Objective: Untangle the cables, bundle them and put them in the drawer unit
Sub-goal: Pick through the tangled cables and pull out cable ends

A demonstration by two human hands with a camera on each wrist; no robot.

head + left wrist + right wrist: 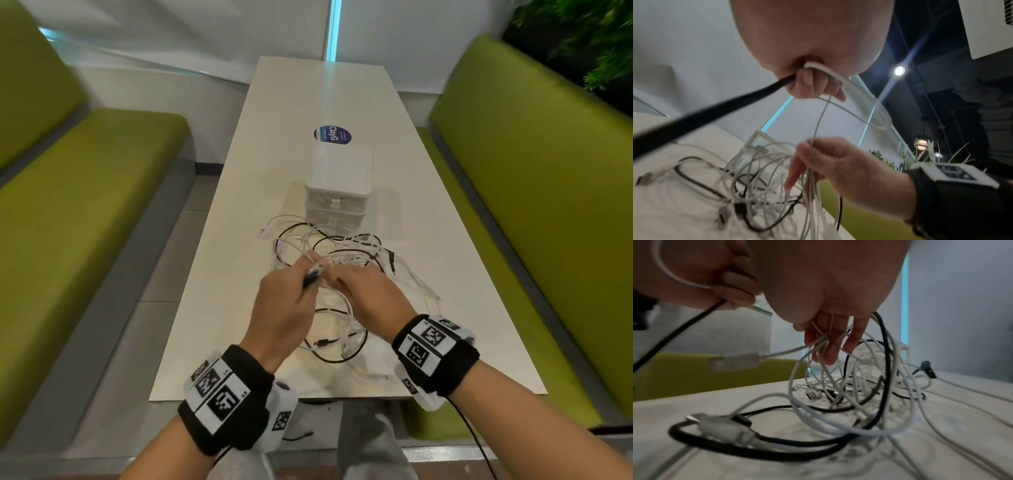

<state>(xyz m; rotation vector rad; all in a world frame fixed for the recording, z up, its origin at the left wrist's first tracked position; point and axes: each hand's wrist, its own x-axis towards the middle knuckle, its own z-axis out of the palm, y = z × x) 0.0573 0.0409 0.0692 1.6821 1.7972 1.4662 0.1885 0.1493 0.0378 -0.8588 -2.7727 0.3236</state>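
Note:
A tangle of white and black cables (pixel 346 253) lies on the white table (pixel 294 102), just in front of the small white drawer unit (pixel 338 185), whose drawers are closed. My left hand (pixel 310 279) is lifted over the near side of the pile. It grips a black cable (pixel 719 110) and a white cable (pixel 840 78) in curled fingers. My right hand (pixel 337 277) is close beside it, and its fingers (pixel 830 344) reach down into the tangle and pinch thin white strands (pixel 819 123). Loose plugs (pixel 725 426) lie on the table below.
Green padded benches (pixel 85 192) (pixel 534 171) run along both long sides of the table. A round blue sticker (pixel 333 134) sits behind the drawer unit. Cable loops (pixel 329 346) spread toward the table's near edge. A leafy plant (pixel 589 44) stands at the far right.

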